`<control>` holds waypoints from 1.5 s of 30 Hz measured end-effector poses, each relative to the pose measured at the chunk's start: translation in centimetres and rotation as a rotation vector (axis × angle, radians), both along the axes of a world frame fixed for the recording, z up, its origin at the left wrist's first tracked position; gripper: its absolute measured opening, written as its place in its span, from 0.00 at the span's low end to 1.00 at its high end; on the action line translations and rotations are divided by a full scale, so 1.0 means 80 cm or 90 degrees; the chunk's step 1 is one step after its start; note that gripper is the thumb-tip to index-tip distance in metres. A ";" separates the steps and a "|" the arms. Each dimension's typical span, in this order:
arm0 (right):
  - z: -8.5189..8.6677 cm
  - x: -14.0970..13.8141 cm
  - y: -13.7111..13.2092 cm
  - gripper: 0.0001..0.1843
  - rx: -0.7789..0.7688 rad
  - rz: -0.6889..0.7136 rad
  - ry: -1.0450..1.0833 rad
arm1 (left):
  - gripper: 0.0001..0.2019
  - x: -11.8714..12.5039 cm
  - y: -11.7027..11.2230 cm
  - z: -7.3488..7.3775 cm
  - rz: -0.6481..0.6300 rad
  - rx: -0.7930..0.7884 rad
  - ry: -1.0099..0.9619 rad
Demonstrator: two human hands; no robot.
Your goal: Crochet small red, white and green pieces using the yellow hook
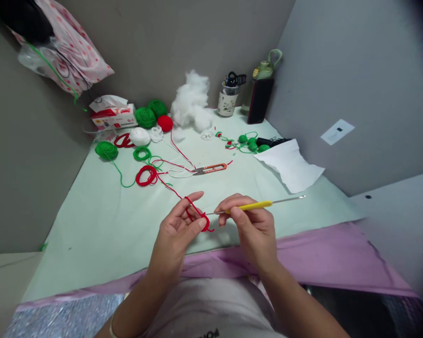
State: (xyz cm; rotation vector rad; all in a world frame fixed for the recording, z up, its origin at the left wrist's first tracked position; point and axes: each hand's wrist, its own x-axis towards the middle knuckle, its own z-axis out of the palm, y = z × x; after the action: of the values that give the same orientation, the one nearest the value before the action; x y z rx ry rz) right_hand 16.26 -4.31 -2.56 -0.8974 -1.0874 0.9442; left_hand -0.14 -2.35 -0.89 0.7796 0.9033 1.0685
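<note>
Between the thumb and fingers of my left hand (178, 227) is a small loop of red yarn crochet (206, 222), with a short tail sticking out to the right. Red yarn (172, 188) runs over my left index finger and back to a red yarn coil (146, 175). My right hand (254, 227) is closed round the yellow handle of a crochet hook (255, 205). Its thin left end meets the red loop, while its other metal end points right. Whether the tip passes through a stitch is too small to tell.
Orange thread snips (211, 169) lie beyond my hands. Green yarn balls (145, 117), a tissue box (116, 116), white stuffing (192, 101), a cup (228, 102) and a phone (261, 101) stand along the back. At right are green crocheted balls (253, 144) and white paper (292, 166).
</note>
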 end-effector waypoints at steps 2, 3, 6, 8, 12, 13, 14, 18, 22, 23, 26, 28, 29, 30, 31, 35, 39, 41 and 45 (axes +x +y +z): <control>0.000 -0.001 0.000 0.10 -0.001 0.005 0.006 | 0.23 0.000 0.000 -0.001 0.000 -0.001 0.002; 0.000 -0.001 0.000 0.10 -0.001 0.009 0.011 | 0.22 0.000 0.000 -0.001 -0.002 -0.002 0.005; -0.001 -0.001 0.000 0.09 -0.007 0.026 0.041 | 0.22 -0.001 0.000 -0.003 -0.008 -0.003 0.011; -0.001 0.000 0.000 0.09 -0.015 0.033 0.056 | 0.21 -0.002 0.000 -0.004 -0.010 0.001 0.012; -0.001 -0.001 0.000 0.09 -0.003 0.024 0.042 | 0.20 -0.002 0.000 -0.004 -0.017 0.004 0.015; -0.001 -0.001 0.000 0.09 0.003 0.021 0.038 | 0.20 -0.002 0.000 -0.004 -0.016 0.004 0.015; -0.001 -0.001 0.000 0.09 0.007 0.020 0.037 | 0.20 -0.002 0.000 -0.004 -0.015 0.005 0.015; -0.001 0.000 -0.001 0.09 0.009 0.027 0.024 | 0.20 -0.003 -0.001 -0.006 -0.012 0.014 0.021; -0.001 0.002 -0.001 0.09 0.021 0.031 -0.011 | 0.20 -0.003 0.000 -0.008 -0.017 0.026 0.036; -0.001 0.002 -0.001 0.09 0.025 0.032 -0.009 | 0.20 -0.003 0.000 -0.008 -0.018 0.030 0.041; -0.001 0.000 -0.001 0.09 0.022 0.031 0.010 | 0.21 -0.002 0.000 -0.009 -0.018 0.042 0.044; -0.001 -0.001 -0.002 0.09 0.019 0.031 0.009 | 0.23 -0.002 0.000 -0.009 -0.011 0.048 0.043; 0.000 -0.001 -0.002 0.10 0.018 0.031 0.007 | 0.24 -0.003 0.000 -0.009 -0.008 0.051 0.043; 0.000 -0.001 -0.002 0.10 0.017 0.031 0.005 | 0.26 -0.003 0.000 -0.008 -0.006 0.055 0.045; 0.001 0.000 -0.002 0.10 0.017 0.031 0.006 | 0.27 -0.003 -0.001 -0.008 -0.006 0.059 0.047; 0.001 0.000 0.001 0.09 -0.006 0.048 0.043 | 0.30 -0.004 -0.001 -0.009 -0.015 0.059 0.049; -0.001 -0.003 0.004 0.09 -0.041 0.069 0.136 | 0.30 -0.003 -0.002 -0.008 -0.018 0.056 0.044; -0.001 -0.005 0.004 0.08 -0.051 0.076 0.173 | 0.30 -0.003 -0.003 -0.008 -0.024 0.055 0.044; 0.003 -0.005 0.006 0.09 -0.070 0.098 0.215 | 0.30 -0.003 -0.002 -0.006 -0.029 0.053 0.035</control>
State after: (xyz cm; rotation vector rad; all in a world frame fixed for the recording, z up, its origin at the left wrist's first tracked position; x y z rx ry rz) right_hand 15.82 -3.85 -2.29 -0.7165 -0.8280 1.2442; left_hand -0.39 -2.51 -1.37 0.8983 0.8883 1.0541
